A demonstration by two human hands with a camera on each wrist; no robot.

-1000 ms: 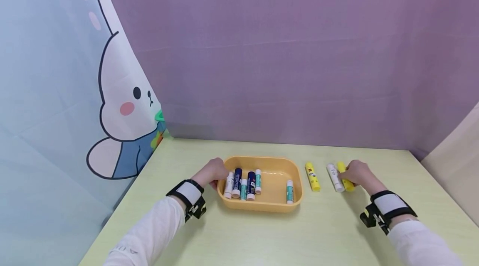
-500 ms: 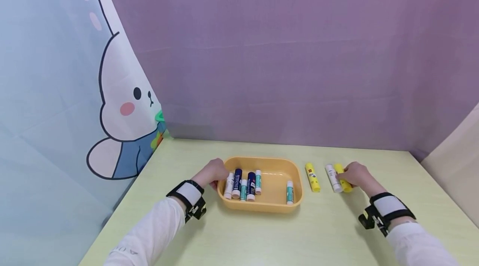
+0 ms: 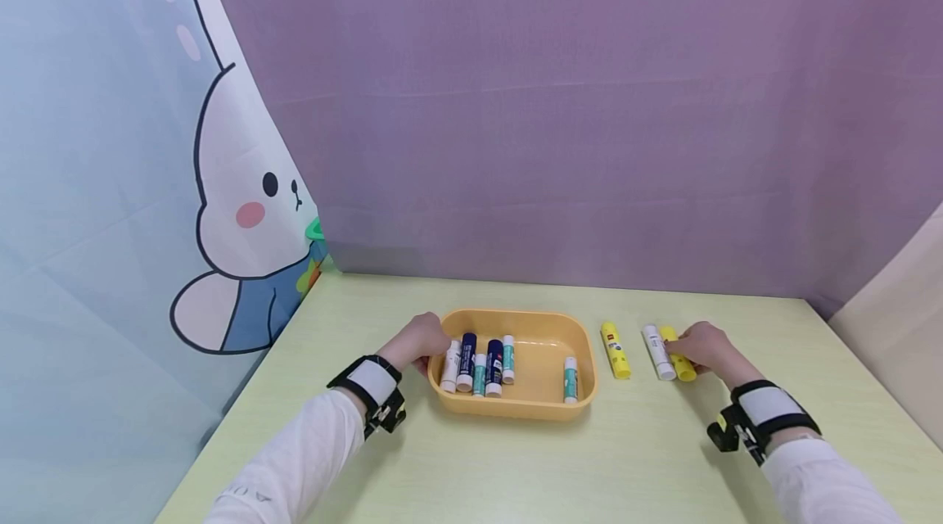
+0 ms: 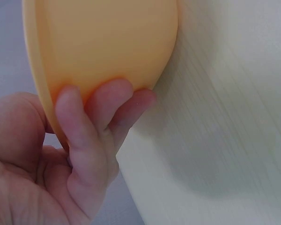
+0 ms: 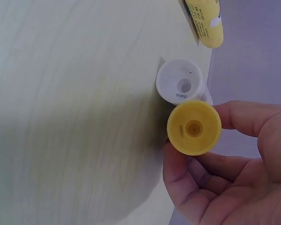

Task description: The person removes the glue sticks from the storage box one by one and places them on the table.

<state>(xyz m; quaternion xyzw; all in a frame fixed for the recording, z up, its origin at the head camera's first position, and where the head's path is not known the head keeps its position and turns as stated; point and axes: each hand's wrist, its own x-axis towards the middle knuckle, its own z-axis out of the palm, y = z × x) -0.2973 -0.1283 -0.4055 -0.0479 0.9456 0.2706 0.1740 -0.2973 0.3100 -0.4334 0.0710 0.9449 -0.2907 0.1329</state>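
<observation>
My left hand (image 3: 421, 337) grips the left end of an orange plastic tray (image 3: 516, 408). In the left wrist view its fingers (image 4: 96, 108) press the tray's outer wall, while the thumb is partly hidden behind the rim. On the right, my right hand (image 3: 705, 344) pinches a yellow glue stick (image 5: 194, 127) between thumb and fingers. That stick lies against a white glue stick (image 3: 658, 352), its round base facing the right wrist camera. Further left, a second yellow glue stick (image 3: 615, 350) lies between the white one and the tray.
Inside the tray's left half lie a white glue stick (image 3: 450, 366), navy glue sticks (image 3: 494, 367) and small teal ones (image 3: 508, 359). One teal glue stick (image 3: 570, 379) lies alone near its right end. A purple cloth (image 3: 560, 115) hangs behind the pale table (image 3: 516, 475).
My right hand has shifted slightly left with the yellow glue stick, which is now closer against the white one. The left hand and tray have not visibly moved.
</observation>
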